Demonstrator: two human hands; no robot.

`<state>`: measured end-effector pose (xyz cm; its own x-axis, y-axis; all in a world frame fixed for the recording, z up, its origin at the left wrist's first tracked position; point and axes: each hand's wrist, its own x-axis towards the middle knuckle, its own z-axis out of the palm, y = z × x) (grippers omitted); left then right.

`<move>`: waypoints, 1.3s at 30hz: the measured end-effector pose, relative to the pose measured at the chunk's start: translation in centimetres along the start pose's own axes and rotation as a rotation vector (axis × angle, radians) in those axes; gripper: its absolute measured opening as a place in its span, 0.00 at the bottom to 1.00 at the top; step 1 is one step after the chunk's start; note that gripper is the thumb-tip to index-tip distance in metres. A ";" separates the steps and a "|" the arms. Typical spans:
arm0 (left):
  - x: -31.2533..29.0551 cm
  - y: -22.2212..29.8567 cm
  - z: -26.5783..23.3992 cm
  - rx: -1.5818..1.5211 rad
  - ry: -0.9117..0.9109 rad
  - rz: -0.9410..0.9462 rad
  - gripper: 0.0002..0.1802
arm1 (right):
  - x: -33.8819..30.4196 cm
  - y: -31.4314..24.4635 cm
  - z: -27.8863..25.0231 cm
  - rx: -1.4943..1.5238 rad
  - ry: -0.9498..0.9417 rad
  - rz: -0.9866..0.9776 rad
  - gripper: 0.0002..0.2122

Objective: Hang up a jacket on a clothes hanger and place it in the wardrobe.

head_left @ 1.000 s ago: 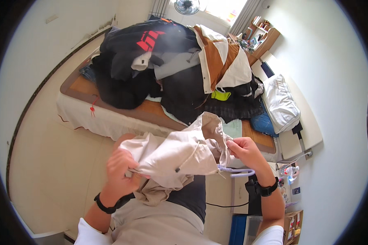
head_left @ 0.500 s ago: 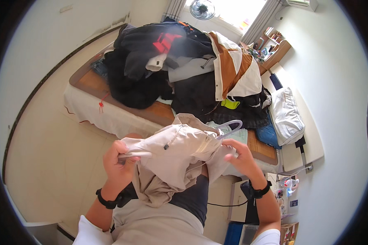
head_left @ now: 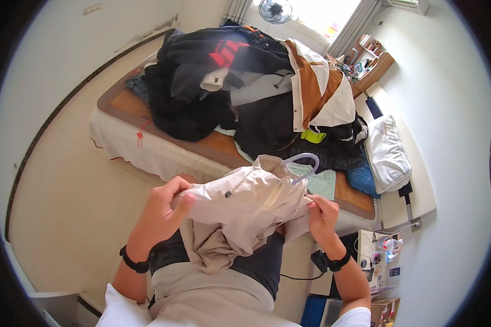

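A beige jacket (head_left: 237, 204) with a zip and a drawcord with a dark toggle hangs between my hands, above my lap. From its collar sticks out the pale, curved loop of a clothes hanger (head_left: 311, 159); the rest of the hanger is hidden inside the cloth. My left hand (head_left: 168, 210) is closed on the jacket's left shoulder, thumb on top. At the other shoulder my right hand (head_left: 324, 214) pinches the fabric between thumb and fingers. The lower part of the jacket droops in folds over my legs.
Ahead stands a bed (head_left: 183, 148) piled with dark clothes (head_left: 191, 111) and a brown, white and black jacket (head_left: 316, 90). A white pillow-like bundle (head_left: 387, 155) lies at its right end. At lower right is a small table (head_left: 368, 250) with items and a cable.
My right hand has gone from open beside the jacket to pinching its right shoulder. The jacket is spread wider, and its collar and hanger loop have shifted slightly.
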<state>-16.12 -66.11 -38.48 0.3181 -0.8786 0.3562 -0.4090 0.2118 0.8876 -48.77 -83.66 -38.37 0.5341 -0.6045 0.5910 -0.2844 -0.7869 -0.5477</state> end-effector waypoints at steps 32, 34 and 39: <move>1.0 -1.9 4.3 0.227 0.173 0.495 0.12 | 5.7 -7.2 -3.2 0.350 -0.118 0.133 0.14; 1.0 -1.8 4.1 0.200 0.179 0.446 0.11 | 5.4 -6.7 -3.2 0.381 -0.036 0.146 0.13; 0.8 -1.7 4.1 0.157 0.201 0.406 0.12 | 7.2 -5.5 -2.7 0.275 -0.174 -0.212 0.22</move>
<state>-18.70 -68.94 -40.96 0.2587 -0.6345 0.7283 -0.6541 0.4398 0.6154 -45.48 -84.06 -29.52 0.6922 -0.3831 0.6116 0.0580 -0.8152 -0.5762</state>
